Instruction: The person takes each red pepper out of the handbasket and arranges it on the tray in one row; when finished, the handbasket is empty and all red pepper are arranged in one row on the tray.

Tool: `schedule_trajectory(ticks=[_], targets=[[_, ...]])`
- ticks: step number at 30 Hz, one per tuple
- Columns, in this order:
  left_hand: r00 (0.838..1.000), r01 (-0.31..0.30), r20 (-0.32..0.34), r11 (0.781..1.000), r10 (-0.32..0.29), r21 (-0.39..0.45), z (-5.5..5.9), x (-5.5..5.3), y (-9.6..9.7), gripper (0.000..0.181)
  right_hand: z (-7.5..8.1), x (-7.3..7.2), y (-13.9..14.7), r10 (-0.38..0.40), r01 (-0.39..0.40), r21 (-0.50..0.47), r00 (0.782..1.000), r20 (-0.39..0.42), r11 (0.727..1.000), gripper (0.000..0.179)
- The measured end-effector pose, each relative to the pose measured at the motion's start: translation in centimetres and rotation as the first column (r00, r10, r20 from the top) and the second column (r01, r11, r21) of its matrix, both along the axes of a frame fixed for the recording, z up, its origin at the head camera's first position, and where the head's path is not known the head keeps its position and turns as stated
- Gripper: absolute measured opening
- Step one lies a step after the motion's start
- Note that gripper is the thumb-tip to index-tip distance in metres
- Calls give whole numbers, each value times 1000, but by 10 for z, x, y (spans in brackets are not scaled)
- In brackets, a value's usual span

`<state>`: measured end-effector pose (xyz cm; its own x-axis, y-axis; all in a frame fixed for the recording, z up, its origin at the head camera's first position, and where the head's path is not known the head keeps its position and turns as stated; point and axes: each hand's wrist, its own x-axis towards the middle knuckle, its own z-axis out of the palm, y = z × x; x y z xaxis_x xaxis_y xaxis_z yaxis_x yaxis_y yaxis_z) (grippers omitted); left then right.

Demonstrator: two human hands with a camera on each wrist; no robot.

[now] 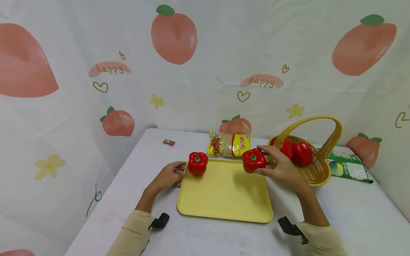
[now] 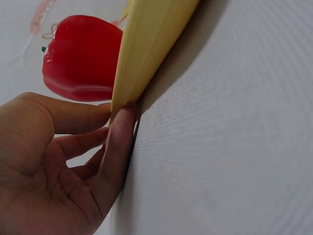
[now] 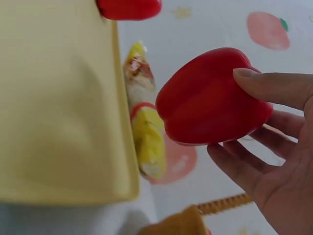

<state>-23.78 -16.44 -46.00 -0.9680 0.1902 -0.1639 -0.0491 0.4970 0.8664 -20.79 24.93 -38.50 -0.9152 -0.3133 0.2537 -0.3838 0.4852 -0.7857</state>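
My right hand [image 1: 282, 169] grips a red bell pepper [image 1: 253, 160] by its side, above the right part of a yellow tray [image 1: 221, 193]. The right wrist view shows this bell pepper [image 3: 210, 98] between thumb and fingers, apart from the tray [image 3: 54, 122]. My left hand [image 1: 168, 176] is at the tray's left edge; in the left wrist view its thumb and fingers pinch the tray's rim [image 2: 146, 49]. Another red bell pepper [image 1: 197, 164] stands upright in the tray's far left corner, close to that hand.
At the right, a yellow wicker basket [image 1: 315, 174] with a tall handle holds red bell peppers [image 1: 302, 153]. A green packet [image 1: 350, 167] lies behind it. Beyond the tray lies a yellow-and-clear food bag [image 1: 229, 145]. A small red packet [image 1: 168, 142] is at the back left.
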Motion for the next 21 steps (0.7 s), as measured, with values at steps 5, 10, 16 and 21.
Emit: schedule_trajectory(ticks=[5, 10, 16, 21], targets=[[1000, 3, -10, 1000, -3, -6, 0, 0, 0, 54, -6, -9, -15, 7, -6, -1, 999, 35, 1000, 75], [1000, -2, -12, 1000, 2, -5, 0, -1, 0, 54, -12, -16, -30, 16, -14, -17, 997, 71, 1000, 77], [1000, 6, 4, 1000, -6, 15, 0, 0, -1, 54, -17, -22, -45, 60, -57, -34, 993, 103, 998, 81], [1000, 24, 19, 998, -25, 56, 1, 0, -2, 55, -21, -25, -57, 65, -63, -20, 990, 129, 998, 79]])
